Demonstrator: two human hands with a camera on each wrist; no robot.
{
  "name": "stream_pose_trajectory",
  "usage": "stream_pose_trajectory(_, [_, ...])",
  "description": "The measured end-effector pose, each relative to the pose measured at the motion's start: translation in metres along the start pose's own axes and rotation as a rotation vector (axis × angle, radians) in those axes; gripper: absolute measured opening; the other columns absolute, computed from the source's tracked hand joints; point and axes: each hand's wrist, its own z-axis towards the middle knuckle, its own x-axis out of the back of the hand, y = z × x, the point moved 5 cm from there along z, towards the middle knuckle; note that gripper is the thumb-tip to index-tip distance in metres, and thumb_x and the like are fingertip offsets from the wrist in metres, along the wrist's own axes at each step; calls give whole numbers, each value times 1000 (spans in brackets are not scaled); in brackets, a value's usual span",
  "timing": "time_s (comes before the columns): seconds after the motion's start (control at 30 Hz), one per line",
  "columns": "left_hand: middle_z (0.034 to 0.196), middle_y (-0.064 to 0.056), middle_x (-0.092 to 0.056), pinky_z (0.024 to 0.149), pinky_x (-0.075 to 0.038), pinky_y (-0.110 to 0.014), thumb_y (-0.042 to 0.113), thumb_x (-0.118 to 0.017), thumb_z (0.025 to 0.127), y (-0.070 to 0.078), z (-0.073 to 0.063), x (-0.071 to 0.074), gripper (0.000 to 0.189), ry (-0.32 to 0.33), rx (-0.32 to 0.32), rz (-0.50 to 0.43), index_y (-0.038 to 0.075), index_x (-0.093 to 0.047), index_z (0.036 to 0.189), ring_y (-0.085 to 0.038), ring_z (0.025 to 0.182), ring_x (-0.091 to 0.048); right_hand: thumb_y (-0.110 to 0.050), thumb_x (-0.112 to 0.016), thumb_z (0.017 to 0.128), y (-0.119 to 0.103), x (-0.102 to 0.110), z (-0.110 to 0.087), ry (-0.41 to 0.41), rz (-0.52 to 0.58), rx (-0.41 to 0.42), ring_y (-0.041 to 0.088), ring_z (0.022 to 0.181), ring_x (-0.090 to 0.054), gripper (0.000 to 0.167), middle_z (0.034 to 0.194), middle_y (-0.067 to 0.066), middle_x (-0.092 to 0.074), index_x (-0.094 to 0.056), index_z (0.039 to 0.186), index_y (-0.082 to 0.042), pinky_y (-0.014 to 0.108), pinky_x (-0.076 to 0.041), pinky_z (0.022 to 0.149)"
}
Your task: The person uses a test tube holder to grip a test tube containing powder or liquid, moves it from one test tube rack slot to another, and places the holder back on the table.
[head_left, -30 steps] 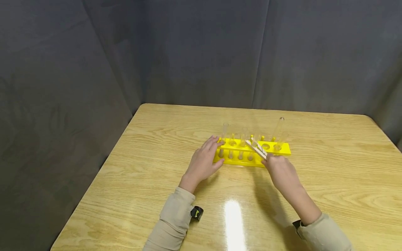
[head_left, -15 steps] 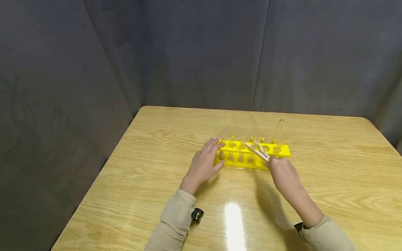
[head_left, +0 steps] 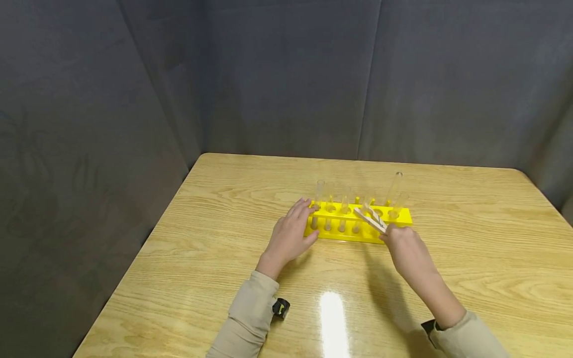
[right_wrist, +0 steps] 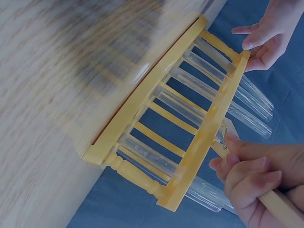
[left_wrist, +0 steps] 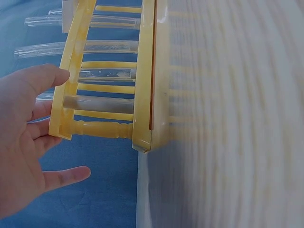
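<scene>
A yellow test tube rack [head_left: 353, 236] stands on the table, holding several clear test tubes [left_wrist: 107, 74] in its holes. My left hand [head_left: 288, 238] grips the rack's left end. Its index finger lies on the upper board and other fingers lie behind the end, while the thumb stays apart from the rack. My right hand [head_left: 407, 248] holds a wooden test tube clamp [head_left: 377, 223] by its rear part. The clamp's jaws are spread at one upright tube near the middle of the rack; whether they touch the glass I cannot tell.
At the rack's back right, a test tube [head_left: 396, 186] stands with its rounded end up, over the rear row of yellow pegs [head_left: 373, 201]. Wood-grain tabletop [head_left: 224, 199] surrounds the rack, and a dark grey curtain [head_left: 286, 79] hangs behind the table.
My right hand and the clamp have shifted slightly right and down, and the clamp's jaws stand wider than a second ago. My left hand keeps its place on the rack.
</scene>
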Motion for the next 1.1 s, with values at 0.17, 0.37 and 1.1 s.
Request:
stream_pose_trajectory(0.17, [139,-7,-34,88,-43,-38,30,-60,84,-1,1,0,49,-8,3,5,7,-47,125,-18,131,-22,0,-65,77,0,1,-1,-1,6,-6,14,42,-36,20,51,6,-43,-52,66,7,23,-31,34])
stream_pose_trajectory(0.37, [139,-8,-34,89,-42,-40,29,-61,83,-1,1,0,49,-7,7,-4,7,-48,125,-18,131,-22,-1,-66,77,0,2,-2,1,3,0,15,43,-36,20,51,6,-42,-51,65,7,24,-31,34])
stream_pose_trajectory(1.1, [139,-6,-34,91,-40,-39,30,-59,84,0,5,-1,49,-20,18,6,8,-47,126,-17,131,-21,-2,-65,78,3,8,-7,-40,12,-27,15,43,-37,20,51,6,-43,-52,66,7,25,-31,34])
